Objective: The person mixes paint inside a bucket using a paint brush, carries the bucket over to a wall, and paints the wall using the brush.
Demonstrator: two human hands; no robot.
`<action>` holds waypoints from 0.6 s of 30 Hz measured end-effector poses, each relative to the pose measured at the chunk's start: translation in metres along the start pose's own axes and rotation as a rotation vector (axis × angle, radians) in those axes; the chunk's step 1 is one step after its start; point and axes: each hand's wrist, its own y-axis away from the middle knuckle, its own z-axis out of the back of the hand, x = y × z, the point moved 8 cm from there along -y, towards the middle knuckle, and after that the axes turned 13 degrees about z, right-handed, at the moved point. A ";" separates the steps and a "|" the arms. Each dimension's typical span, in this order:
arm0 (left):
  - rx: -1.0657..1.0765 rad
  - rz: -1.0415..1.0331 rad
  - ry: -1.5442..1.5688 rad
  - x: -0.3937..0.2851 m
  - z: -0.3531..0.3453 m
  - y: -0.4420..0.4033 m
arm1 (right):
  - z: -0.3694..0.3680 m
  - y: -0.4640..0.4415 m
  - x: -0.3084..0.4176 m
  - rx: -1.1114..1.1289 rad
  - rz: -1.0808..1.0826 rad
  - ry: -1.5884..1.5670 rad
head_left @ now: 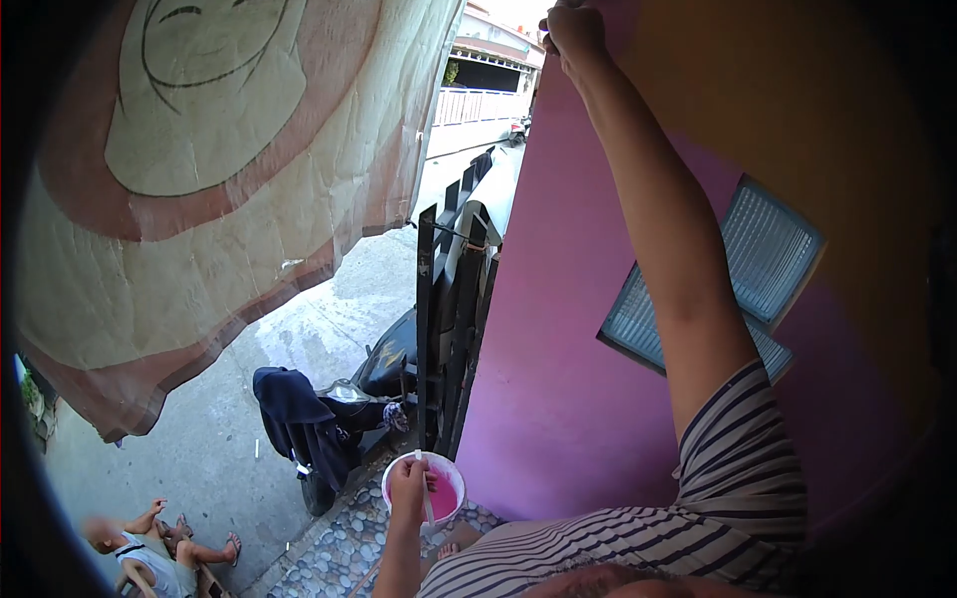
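My left hand is closed round the white handle of a small white bucket, low in the view. Bright pink paint shows inside the bucket. My right arm is stretched up along the pink wall, and my right hand is at the top edge with its fingers curled. What it holds is too dark and cut off to make out. The upper part of the wall is brownish orange.
Glass louvres are set in the wall behind my right arm. A black fence and a parked motorbike stand left of the wall. A large banner hangs at upper left. A person sits at lower left. Pebbled paving lies below.
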 end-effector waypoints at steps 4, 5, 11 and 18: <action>0.025 0.009 0.014 -0.008 0.001 -0.006 | -0.011 0.020 -0.011 -0.069 -0.118 -0.163; 0.025 0.024 0.009 -0.011 0.002 -0.006 | -0.016 0.042 -0.031 -0.063 -0.161 -0.179; 0.034 0.047 -0.007 -0.035 0.010 -0.003 | -0.026 0.178 -0.073 -0.093 -0.296 -0.077; 0.057 0.070 -0.032 -0.047 0.021 0.000 | -0.047 0.115 -0.033 -0.025 -0.211 -0.060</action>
